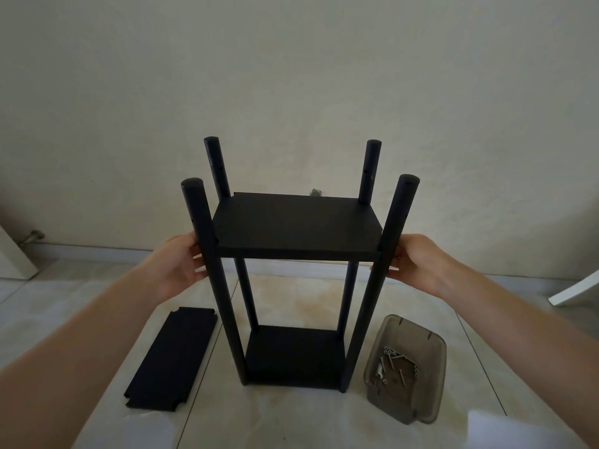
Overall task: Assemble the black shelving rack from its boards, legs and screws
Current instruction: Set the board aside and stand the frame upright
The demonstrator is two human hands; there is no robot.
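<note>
Rack: the black shelving rack [293,270] stands upright on the tiled floor [291,422] in front of you, its four round legs rising above the upper board.
Upper board: the upper shelf board [296,225] sits between the legs at about the height of your hands, level as far as the view shows.
Lower board: the lower shelf board [293,354] sits near the feet of the legs, just above the floor.
Left hand: your left hand [181,264] is at the near left leg [207,254], just below the upper board; your fingers curl round the leg's outer side, with the fingertips hidden behind it.
Right hand: your right hand [418,260] is at the near right leg [387,254] at the same height; your fingers wrap towards the leg, so you grip it.
Spare board: a loose black shelf board [171,356] with notched corners lies flat on the floor to the left of the rack, near but apart from it.
Hardware: a smoky translucent plastic tray [421,403] lies on the floor to the right of the rack, holding silver screws [397,361] and small fittings.
Background: a plain pale wall [291,76] stands behind the rack, on the far side.
</note>
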